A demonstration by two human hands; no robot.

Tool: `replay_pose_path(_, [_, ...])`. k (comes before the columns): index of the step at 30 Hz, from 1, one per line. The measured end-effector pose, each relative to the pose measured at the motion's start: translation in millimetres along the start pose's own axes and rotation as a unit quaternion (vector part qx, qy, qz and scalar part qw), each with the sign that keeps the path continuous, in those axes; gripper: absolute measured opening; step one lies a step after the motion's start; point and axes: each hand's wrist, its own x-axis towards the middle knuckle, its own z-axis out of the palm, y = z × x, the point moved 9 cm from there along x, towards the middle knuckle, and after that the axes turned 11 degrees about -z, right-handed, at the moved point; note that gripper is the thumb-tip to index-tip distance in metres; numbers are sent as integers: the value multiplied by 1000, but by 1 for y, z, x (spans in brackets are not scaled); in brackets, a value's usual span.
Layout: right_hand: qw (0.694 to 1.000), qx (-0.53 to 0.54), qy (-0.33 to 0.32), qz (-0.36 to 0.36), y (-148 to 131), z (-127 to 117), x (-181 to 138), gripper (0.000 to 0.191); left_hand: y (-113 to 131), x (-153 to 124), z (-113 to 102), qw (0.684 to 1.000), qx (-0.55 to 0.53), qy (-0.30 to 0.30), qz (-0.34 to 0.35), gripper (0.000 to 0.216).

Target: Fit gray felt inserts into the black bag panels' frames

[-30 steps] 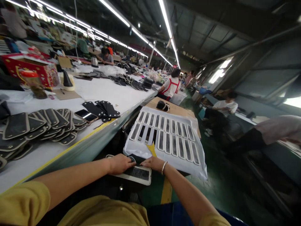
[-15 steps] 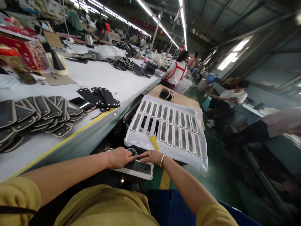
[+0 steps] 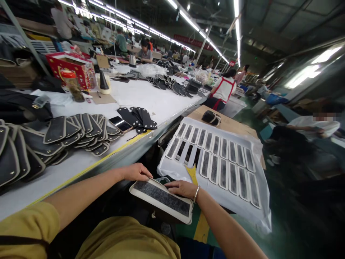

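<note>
Held low in front of my body is a dark bag-like piece topped by a long white-edged panel (image 3: 163,199) with a mottled dark grey strip. My left hand (image 3: 137,172) is closed on its far left edge, fingertips hidden behind. At the far right side my right hand (image 3: 181,188) grips the edge, thumb over the top, the other fingers partly hidden. A clear curved object (image 3: 162,180) shows between the hands. Below the panel a small metal fitting (image 3: 153,214) hangs on the piece's near side.
Beyond my right hand, rows of similar strips (image 3: 223,172) lie on a white-covered board (image 3: 167,169) with a yellow piece (image 3: 192,174). On the left table (image 3: 107,108) are dark flaps (image 3: 81,129), a phone (image 3: 120,123) and a red box (image 3: 71,66). Other people sit and stand farther off.
The view has turned left, so the surroundings sit farther right. My left hand has moved from the panel's middle to its far left edge, and more of the grey strip is uncovered.
</note>
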Motion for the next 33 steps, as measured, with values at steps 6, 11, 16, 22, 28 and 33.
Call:
replay_pose_path(6, [997,20,-3,-79,-29,15,19,55,11,-1,8,996,53,25,61,31])
replay_pose_path(11, [994,-42,-22,-99,-35,20,16,58,9,-3,12,994,62,24,81,29])
replay_pose_path(16, [997,-50,-6,-64,-25,19,17,59,4,-2,13,995,55,47,63,29])
replay_pose_path(22, [995,-61,-13,-73,-27,20,18,57,7,-4,13,993,72,34,92,29])
replay_pose_path(28, [994,-77,-5,-83,-29,22,20,57,9,-5,12,990,72,3,120,30])
replay_pose_path(33, [993,-83,-12,-78,-27,29,34,59,12,-8,14,986,83,-8,146,31])
